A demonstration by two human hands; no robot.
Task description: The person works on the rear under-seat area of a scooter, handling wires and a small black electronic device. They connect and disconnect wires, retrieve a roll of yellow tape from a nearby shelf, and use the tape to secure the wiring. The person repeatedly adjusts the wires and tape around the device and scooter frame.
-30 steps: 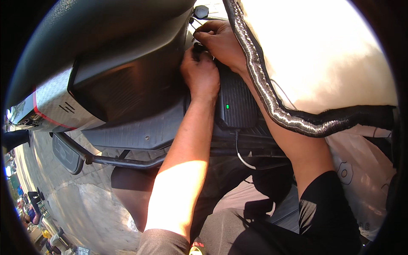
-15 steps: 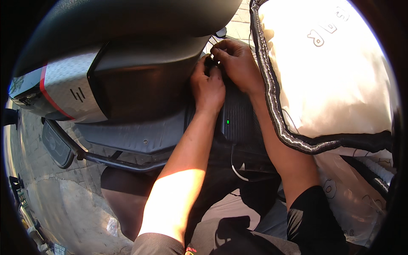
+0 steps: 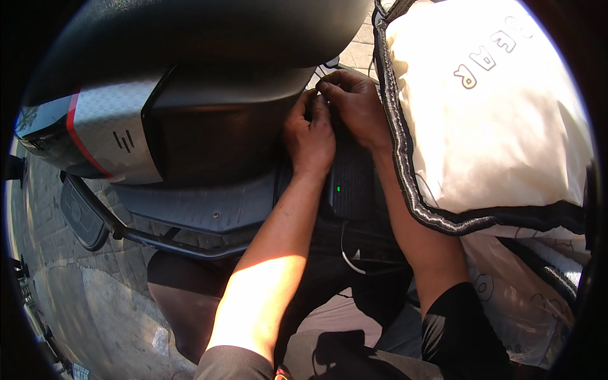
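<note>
My left hand [image 3: 309, 136] is closed around something small and dark beside the black scooter body [image 3: 215, 126], below the seat. My right hand [image 3: 354, 104] is just above and right of it, thumb and finger pinched close to the left thumb. Thin dark wires [image 3: 321, 75] run toward the fingertips; what exactly each hand grips is hidden. Beneath my hands sits a dark ribbed unit [image 3: 354, 199] with a green light and a pale cable [image 3: 345, 253] hanging from its lower edge.
A padded cream cover [image 3: 487, 139] with black edging fills the right side, over my forearm. The black seat [image 3: 209, 31] spans the top. A grey footboard [image 3: 190, 206], a tube rail [image 3: 171, 244] with a footrest [image 3: 82, 212] and paving [image 3: 95, 297] lie below and left.
The view has shifted, so my hands and the seat appear lower in the picture. My right fingertips have come down closer to my left thumb; both hands remain at the same spot.
</note>
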